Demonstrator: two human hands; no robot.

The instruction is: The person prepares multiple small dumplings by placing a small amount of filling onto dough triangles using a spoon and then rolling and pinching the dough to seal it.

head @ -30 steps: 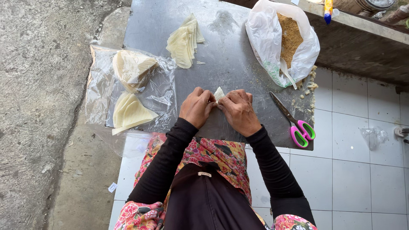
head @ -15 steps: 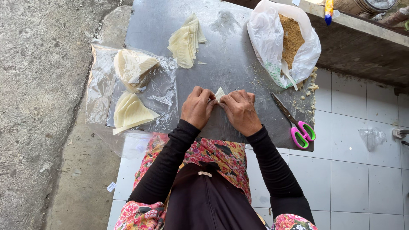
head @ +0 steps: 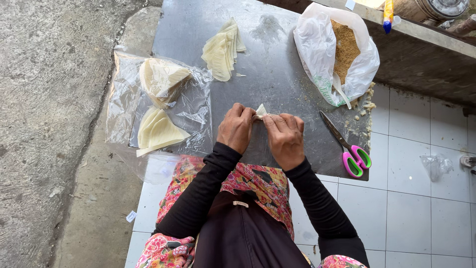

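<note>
Head view: fingers of the left hand (head: 237,128) and right hand (head: 284,138) pinch a small wrapper (head: 261,110) between them, just above the desk (head: 277,74). Filling bag (head: 337,54), scissors (head: 347,146) and spare wrappers (head: 223,49) lie within reach.

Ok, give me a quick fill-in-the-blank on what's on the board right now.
1. Both hands, left hand and right hand, pinch one small pale ____ between their fingers.
2. The scissors have pink and ____ handles.
3. The white bag holds a ____ crumbly filling.
4. The scissors lie on the person's ____ side.

Missing: wrapper; green; brown; right
</note>
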